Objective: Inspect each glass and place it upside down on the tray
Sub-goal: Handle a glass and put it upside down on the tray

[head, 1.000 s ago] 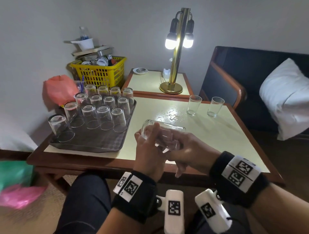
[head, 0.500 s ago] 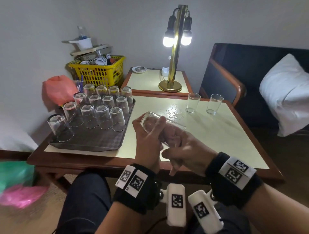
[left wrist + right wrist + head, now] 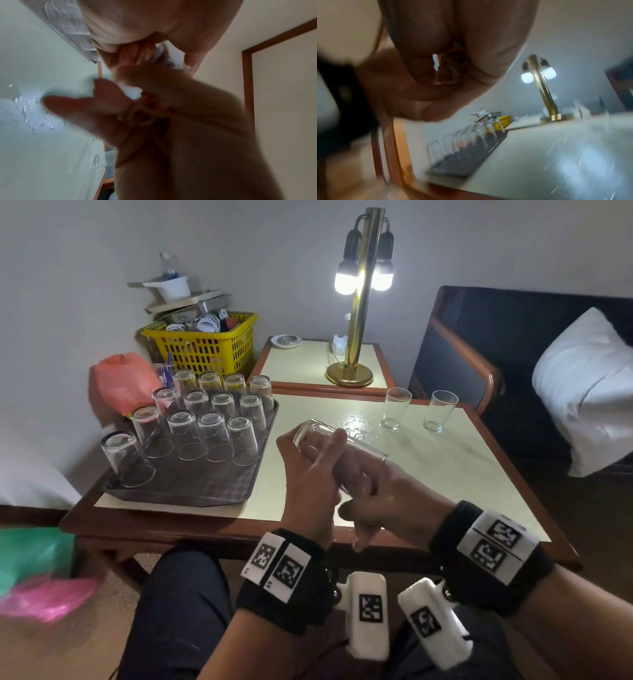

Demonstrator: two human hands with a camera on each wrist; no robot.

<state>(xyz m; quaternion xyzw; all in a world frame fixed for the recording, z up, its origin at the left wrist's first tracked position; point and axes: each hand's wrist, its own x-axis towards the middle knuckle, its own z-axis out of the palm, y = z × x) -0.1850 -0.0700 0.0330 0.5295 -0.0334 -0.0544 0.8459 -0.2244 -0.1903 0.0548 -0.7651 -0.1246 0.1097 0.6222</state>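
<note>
Head view: both hands, left hand (image 3: 308,484) and right hand (image 3: 387,501), grip 1 glass (image 3: 329,445) sideways above cream table (image 3: 462,474); tray (image 3: 191,487) left, lamp (image 3: 359,302) far, 2 upright glasses (image 3: 395,412) far right.

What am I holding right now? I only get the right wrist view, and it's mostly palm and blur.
Observer: A clear glass, tipped on its side. The left hand and the right hand both grip it above the table.
Operator: Any glasses left to inspect?
Observer: Two upright glasses stand near the table's far edge, to the right of the lamp base.
Operator: Is there room on the tray?
Observer: Yes. The near strip of the tray is bare; the upside-down glasses fill its far rows.
</note>
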